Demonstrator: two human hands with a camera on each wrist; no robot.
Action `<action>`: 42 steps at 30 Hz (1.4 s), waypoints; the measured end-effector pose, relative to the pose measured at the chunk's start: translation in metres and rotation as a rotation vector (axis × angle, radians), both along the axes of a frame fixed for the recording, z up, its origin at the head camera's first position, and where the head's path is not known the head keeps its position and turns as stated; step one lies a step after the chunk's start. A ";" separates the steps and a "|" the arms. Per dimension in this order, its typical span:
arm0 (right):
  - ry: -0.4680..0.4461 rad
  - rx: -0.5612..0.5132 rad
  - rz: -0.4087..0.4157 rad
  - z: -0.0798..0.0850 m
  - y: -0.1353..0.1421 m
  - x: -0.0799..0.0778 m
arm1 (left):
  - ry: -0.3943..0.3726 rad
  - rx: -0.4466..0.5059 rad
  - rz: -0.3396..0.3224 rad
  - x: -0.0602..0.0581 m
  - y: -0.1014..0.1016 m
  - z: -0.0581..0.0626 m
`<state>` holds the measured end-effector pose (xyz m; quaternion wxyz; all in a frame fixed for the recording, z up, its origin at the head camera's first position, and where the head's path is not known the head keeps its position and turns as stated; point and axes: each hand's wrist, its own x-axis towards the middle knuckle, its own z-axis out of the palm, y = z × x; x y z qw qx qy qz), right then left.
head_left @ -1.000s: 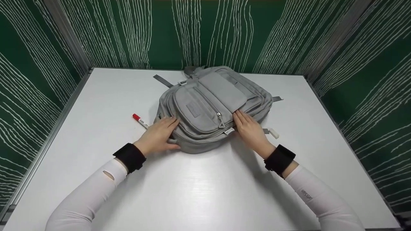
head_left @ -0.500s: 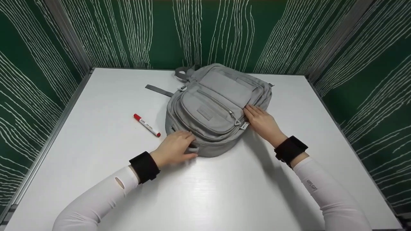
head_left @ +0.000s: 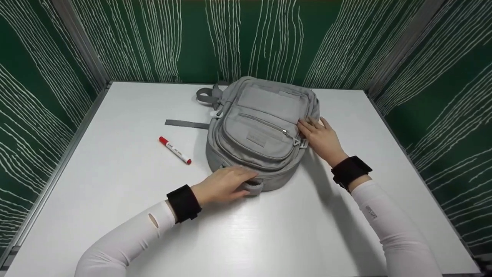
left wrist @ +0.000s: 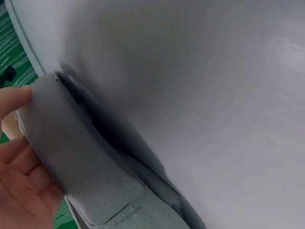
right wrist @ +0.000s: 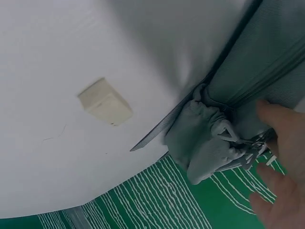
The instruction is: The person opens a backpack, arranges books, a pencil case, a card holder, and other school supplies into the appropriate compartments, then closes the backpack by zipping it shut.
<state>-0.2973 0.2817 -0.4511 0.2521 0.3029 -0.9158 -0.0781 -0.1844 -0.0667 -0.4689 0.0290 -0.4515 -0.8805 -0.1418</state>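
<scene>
Between left hand [head_left: 223, 186], pinching near edge, and right hand [head_left: 326, 141], grip unclear, grey fabric backpack [head_left: 255, 132] has turned squarer.

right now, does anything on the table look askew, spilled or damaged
Nothing looks spilled or damaged. The red marker and an off-white eraser-like block lie loose outside the angled gray backpack, whose strap juts out untidily.

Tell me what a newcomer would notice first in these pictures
The eye would probably land on the gray backpack, lying on the white table mid-frame in the head view. Behind it and at both sides rise green walls with wavy white lines. The red-and-white marker, left of the bag, also pops.
</scene>
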 end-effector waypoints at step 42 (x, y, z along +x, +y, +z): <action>-0.512 -0.157 0.280 -0.005 -0.023 0.078 | 0.154 0.120 0.174 -0.020 -0.038 0.005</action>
